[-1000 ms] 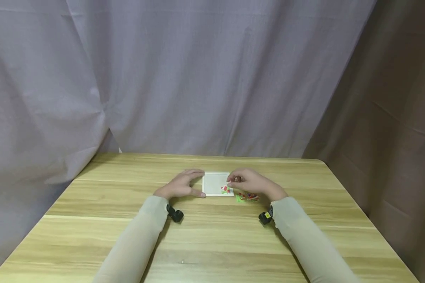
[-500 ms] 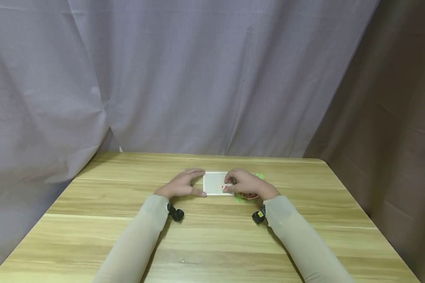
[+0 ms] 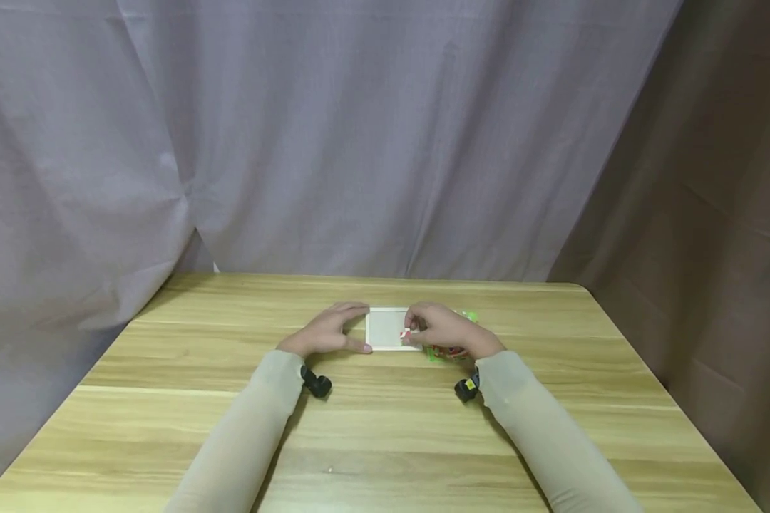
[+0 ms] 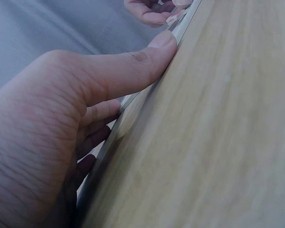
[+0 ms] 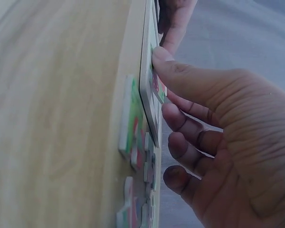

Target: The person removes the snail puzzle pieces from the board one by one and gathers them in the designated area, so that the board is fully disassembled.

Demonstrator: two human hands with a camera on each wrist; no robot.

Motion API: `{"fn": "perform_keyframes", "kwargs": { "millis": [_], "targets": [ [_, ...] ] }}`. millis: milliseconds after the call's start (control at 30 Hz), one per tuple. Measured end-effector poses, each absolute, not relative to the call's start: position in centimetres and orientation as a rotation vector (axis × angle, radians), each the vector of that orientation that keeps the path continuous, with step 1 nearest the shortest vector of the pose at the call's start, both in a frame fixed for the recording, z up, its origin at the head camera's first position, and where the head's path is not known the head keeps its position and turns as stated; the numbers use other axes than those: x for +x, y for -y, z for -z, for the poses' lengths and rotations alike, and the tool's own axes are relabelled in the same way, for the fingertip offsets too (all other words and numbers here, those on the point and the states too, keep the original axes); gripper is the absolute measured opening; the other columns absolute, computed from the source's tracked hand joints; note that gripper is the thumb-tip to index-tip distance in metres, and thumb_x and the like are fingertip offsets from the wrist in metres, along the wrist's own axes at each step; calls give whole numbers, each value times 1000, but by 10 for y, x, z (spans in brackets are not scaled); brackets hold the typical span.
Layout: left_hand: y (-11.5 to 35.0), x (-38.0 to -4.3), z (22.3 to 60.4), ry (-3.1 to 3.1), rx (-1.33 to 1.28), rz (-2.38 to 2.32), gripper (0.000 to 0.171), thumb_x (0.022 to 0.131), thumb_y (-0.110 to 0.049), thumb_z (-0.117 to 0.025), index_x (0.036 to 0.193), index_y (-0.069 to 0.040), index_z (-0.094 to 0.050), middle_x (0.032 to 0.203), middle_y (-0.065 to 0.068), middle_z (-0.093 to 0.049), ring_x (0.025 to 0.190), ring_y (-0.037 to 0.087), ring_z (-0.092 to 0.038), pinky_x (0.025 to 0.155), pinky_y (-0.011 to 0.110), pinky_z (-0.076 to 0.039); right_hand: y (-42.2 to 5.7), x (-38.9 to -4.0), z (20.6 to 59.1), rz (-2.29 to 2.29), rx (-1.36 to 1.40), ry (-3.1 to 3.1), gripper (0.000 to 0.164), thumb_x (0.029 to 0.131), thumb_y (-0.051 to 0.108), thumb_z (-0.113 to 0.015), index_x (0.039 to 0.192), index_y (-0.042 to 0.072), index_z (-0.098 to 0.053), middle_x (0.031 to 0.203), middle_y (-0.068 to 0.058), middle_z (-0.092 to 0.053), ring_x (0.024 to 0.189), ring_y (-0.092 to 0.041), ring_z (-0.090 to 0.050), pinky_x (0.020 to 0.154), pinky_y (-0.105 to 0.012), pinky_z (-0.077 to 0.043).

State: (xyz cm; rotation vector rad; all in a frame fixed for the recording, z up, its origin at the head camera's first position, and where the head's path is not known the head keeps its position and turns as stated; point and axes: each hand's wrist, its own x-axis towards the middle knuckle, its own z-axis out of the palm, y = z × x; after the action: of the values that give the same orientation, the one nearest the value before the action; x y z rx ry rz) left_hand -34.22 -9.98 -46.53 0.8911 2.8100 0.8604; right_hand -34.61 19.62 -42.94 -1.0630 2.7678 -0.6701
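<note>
A shallow white-rimmed puzzle tray (image 3: 368, 329) lies on the table, its grey floor bare on the left. Along its left side my left hand (image 3: 326, 332) rests with thumb and fingers spread, the thumb at the near corner and the fingertips at the far one. My right hand (image 3: 445, 330) is over the tray's right part and pinches a small red, white and green jigsaw piece (image 3: 405, 334) between thumb and fingers. In the right wrist view that piece (image 5: 158, 89) stands tilted at the tray's rim, under the thumb. The tray's right side is mostly hidden by this hand.
Loose jigsaw pieces (image 3: 448, 353) in red, green and blue lie beside the tray, partly beneath my right hand and wrist. A green piece (image 3: 470, 315) shows behind that hand. Grey curtains (image 3: 308, 142) hang beyond the wooden table's (image 3: 359, 427) far edge.
My right hand has shifted left and closer over the tray, its thumb now over the coloured piece at the right part. A green piece behind the hand has come into view. The left hand stays put.
</note>
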Motion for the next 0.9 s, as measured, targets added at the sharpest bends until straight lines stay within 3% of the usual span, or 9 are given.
{"fn": "perform_keyframes", "kwargs": {
  "millis": [333, 667, 900],
  "targets": [
    [100, -342, 466, -2814, 881, -853, 99, 83, -59, -82, 162, -15, -42, 171, 8, -38, 159, 34, -33, 130, 63, -25, -199, -347, 429, 794, -1054, -2692, 20, 97, 26, -79, 105, 12, -68, 93, 3, -71, 84, -9, -64, 77, -27, -57],
    [100, -343, 464, -2815, 882, -856, 99, 83, -58, -82, 162, -14, -43, 171, 9, -38, 159, 34, -32, 130, 62, -24, -202, -347, 426, 848, -1072, -2657, 14, 101, 15, -72, 114, 12, -70, 103, 0, -76, 100, -15, -72, 95, -37, -62],
    [99, -343, 465, -2804, 885, -869, 99, 82, -59, -82, 162, -13, -43, 171, 9, -38, 159, 35, -33, 130, 64, -23, -202, -343, 423, 864, -1048, -2625, 11, 101, 19, -73, 112, 16, -73, 105, 1, -78, 100, -14, -72, 88, -34, -61]
  ]
}}
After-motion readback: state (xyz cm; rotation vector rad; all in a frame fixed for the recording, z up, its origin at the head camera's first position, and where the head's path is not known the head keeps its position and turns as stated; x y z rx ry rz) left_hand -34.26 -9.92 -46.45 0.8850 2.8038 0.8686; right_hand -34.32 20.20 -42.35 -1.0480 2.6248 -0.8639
